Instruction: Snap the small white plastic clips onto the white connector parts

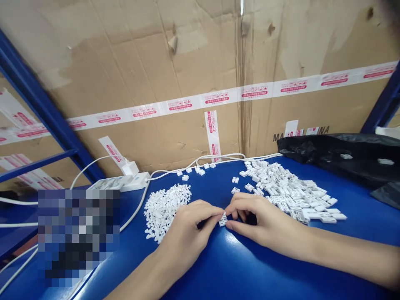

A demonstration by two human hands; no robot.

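Between my two hands is a small white plastic piece (222, 220), held just above the blue table. My left hand (195, 223) pinches its left side with thumb and index finger. From the right, my right hand (258, 216) grips the same piece between its fingertips and thumb. A pile of tiny white parts (162, 208) lies left of my left hand, partly behind it. Behind my right hand spreads a larger heap of flat white pieces (287, 187), with a few loose ones (235, 180) near its left edge.
Large cardboard (162, 83) stands behind the blue table (218, 271). A power strip (136, 181) with white cables lies at the left, beside a pixelated area. Several white pieces (200, 170) lie near the back edge. A black plastic bag (343, 154) rests at the back right.
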